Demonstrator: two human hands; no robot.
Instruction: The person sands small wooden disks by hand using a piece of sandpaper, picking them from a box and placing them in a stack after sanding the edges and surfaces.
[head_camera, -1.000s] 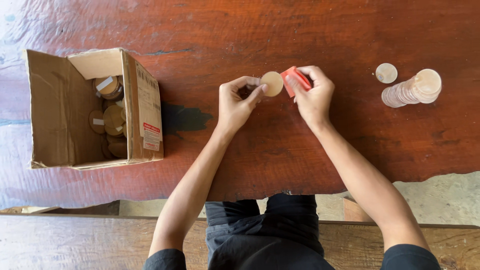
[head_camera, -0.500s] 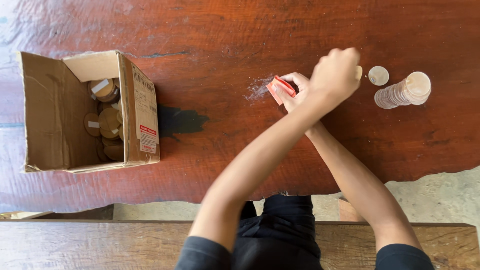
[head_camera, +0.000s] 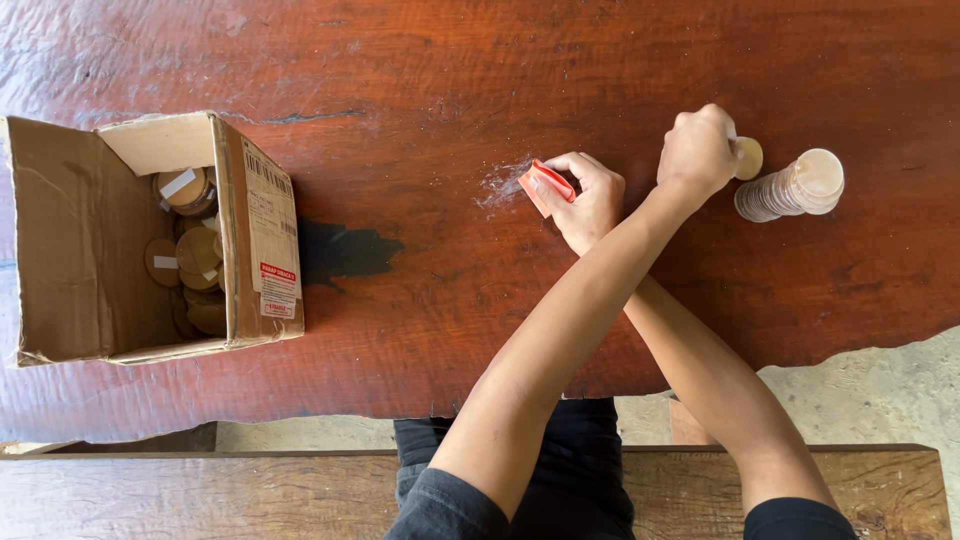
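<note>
1. We log one tabletop (head_camera: 420, 60), a reddish-brown wood slab with a wavy natural near edge.
2. On it at the left we note an open cardboard box (head_camera: 265, 240), lying on its side and holding round wooden discs.
3. Just right of the box we record a dark stain (head_camera: 340, 250).
4. Near the middle, a patch of pale dust (head_camera: 497, 185).
5. At the right, a leaning stack of wooden discs (head_camera: 790, 187), with a single disc (head_camera: 748, 158) just beside it.

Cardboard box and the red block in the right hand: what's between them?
Head view: bare table, apart from a dark stain beside the cardboard box and pale dust next to the red block.
</note>
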